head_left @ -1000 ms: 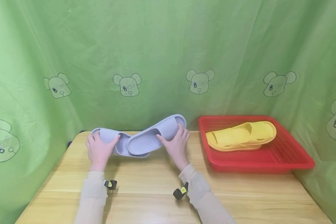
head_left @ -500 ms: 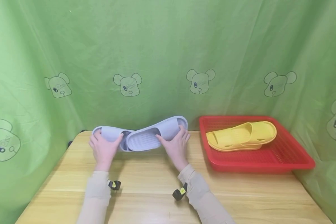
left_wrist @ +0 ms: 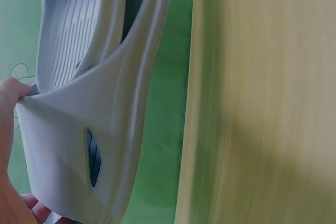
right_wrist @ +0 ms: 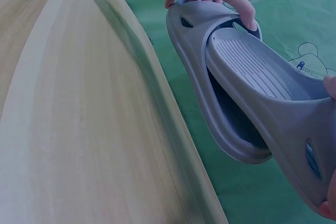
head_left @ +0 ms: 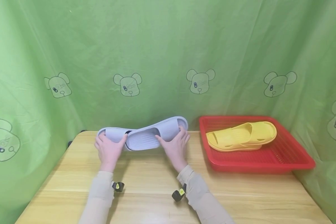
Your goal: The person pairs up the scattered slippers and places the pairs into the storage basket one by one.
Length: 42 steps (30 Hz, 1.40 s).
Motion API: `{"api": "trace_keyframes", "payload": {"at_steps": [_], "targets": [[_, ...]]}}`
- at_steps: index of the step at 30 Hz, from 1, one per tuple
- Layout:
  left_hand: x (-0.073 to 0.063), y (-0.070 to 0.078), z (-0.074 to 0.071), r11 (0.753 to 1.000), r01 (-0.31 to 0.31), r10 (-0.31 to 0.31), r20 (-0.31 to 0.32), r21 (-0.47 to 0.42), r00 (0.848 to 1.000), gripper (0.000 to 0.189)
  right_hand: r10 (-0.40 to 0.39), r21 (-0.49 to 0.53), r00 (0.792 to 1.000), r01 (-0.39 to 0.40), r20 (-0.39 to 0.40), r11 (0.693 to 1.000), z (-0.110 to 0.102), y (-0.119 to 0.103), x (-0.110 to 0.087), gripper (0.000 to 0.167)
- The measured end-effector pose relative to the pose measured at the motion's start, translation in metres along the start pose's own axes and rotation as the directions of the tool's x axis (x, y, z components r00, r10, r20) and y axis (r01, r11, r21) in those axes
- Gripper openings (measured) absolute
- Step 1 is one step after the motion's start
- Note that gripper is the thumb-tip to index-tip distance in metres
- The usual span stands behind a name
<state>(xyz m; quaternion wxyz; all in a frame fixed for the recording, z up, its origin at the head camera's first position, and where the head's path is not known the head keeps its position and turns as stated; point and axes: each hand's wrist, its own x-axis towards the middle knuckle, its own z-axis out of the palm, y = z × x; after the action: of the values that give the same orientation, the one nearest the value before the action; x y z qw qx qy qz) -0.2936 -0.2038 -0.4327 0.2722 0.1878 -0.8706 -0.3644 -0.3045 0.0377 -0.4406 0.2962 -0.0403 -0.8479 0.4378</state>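
Two lavender-grey slippers are held up above the far part of the table. My left hand point(head_left: 109, 152) grips the left slipper point(head_left: 115, 134) by its strap, thumb at the opening and fingers round the toe end. With the right hand point(head_left: 176, 149) I grip the right slipper point(head_left: 144, 140) the same way. Its heel overlaps the left slipper and reaches the left strap's opening; both wrist views show that heel point(left_wrist: 68, 51) sitting inside the left slipper point(right_wrist: 236, 145). The right slipper tilts, toe end higher.
On the right of the wooden table point(head_left: 145, 199) stands a red basket point(head_left: 257, 167). Inside it lie yellow slippers point(head_left: 238, 137), one fitted against the other. A green curtain point(head_left: 162, 46) with printed bear heads hangs behind and at both sides.
My left hand has moved right with its slipper, so the two overlap more and the right heel has gone deeper into the left opening. The right hand has barely moved.
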Motion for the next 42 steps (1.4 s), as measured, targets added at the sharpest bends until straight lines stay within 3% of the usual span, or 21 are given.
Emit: {"api": "trace_keyframes", "payload": {"at_steps": [11,17,23,30,42], "targets": [[-0.002,0.000,0.004,1.000,-0.007,0.007,-0.010,0.004,1.000,0.105,-0.017,-0.088,0.999,0.020,0.042,0.996,0.004,-0.005,-0.007,0.110],[-0.001,0.000,0.003,1.000,-0.020,0.020,-0.002,0.003,1.000,0.107,-0.027,-0.124,0.994,0.040,0.104,0.992,0.005,-0.009,-0.011,0.111],[0.001,-0.002,0.000,0.999,-0.021,0.022,-0.024,0.024,0.999,0.105,-0.094,-0.133,0.986,0.113,0.140,0.985,0.006,-0.009,-0.013,0.109],[0.009,-0.010,-0.008,0.999,0.010,-0.008,-0.033,0.047,0.999,0.106,-0.205,-0.117,0.962,0.228,0.183,0.967,0.005,-0.006,-0.012,0.099],[0.016,-0.018,-0.020,0.997,0.047,-0.048,0.015,0.059,0.999,0.109,-0.331,-0.135,0.916,0.366,0.227,0.921,0.004,-0.001,-0.008,0.098]]}}
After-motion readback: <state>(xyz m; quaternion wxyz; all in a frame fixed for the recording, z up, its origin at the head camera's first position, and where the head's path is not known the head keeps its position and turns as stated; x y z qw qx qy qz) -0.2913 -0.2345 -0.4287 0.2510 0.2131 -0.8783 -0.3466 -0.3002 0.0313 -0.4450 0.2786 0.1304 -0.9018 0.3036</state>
